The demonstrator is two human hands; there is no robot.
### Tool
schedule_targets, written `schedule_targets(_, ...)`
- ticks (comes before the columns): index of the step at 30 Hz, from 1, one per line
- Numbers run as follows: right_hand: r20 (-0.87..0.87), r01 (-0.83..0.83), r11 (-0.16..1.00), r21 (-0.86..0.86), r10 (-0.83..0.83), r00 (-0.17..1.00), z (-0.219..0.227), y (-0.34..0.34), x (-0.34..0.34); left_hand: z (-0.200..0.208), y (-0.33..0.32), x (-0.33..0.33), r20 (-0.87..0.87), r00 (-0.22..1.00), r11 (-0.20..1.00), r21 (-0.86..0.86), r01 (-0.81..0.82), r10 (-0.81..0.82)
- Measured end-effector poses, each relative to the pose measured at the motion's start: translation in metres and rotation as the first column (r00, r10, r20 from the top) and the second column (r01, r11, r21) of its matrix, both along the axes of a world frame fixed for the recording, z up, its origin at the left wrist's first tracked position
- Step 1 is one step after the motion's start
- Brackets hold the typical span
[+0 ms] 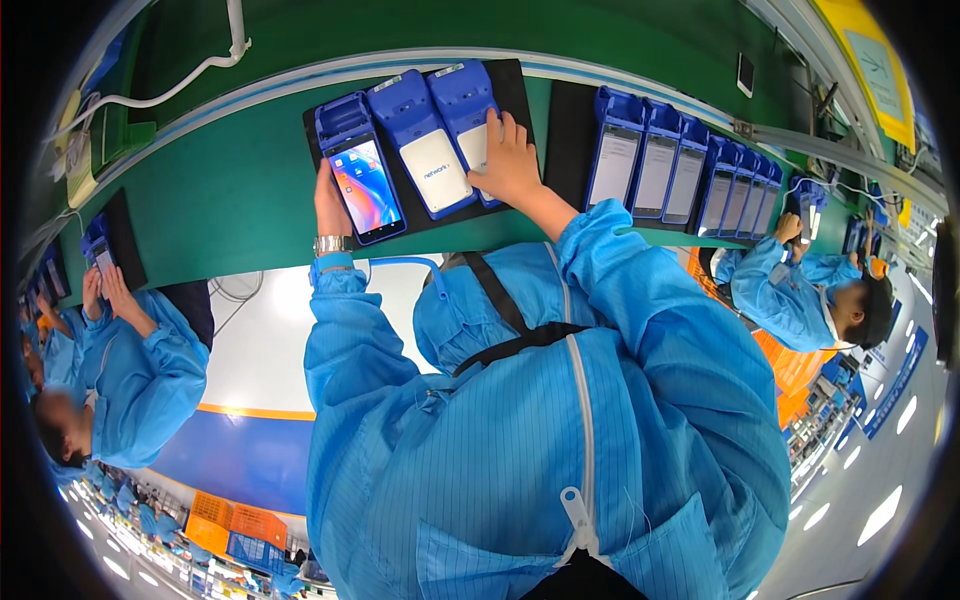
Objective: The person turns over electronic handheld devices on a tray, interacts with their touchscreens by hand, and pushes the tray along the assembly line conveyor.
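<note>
Three blue handheld payment terminals lie side by side on a black mat. The left terminal faces up with its screen lit in blue and red. My left hand, with a metal watch at the wrist, grips that terminal's left edge; some of its fingers are hidden. Face down in the middle lies a second terminal, its white back showing, touched by neither hand. My right hand curls over the third terminal, also face down, with thumb and fingers around its white lower part.
To the right, several upright-facing terminals stand in a row on another black mat. A metal rail runs behind the mats. Co-workers in blue sit at left and right. A phone lies beyond the rail.
</note>
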State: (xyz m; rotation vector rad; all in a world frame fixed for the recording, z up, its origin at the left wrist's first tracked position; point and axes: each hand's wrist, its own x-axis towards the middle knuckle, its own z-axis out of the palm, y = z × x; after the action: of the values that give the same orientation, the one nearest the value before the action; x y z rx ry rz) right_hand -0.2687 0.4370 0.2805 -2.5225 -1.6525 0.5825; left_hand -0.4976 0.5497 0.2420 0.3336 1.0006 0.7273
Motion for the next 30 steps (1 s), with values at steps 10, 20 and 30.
schedule_targets(10,0.085,0.046,0.999,-0.002,-0.046,0.995,-0.001,0.003,0.023,0.023,-0.015,0.02,-0.618,0.737,0.676,0.669,0.309,0.275)
schedule_targets(20,0.014,0.114,0.976,0.186,-0.119,0.993,-0.002,-0.001,0.033,0.019,-0.083,0.124,-0.947,0.1,0.596,0.272,0.755,0.305)
schedule_targets(30,-0.788,0.382,0.839,-0.388,-0.087,-0.61,0.024,-0.034,0.085,0.03,-0.061,0.132,-0.98,0.067,0.693,0.179,0.698,0.186)
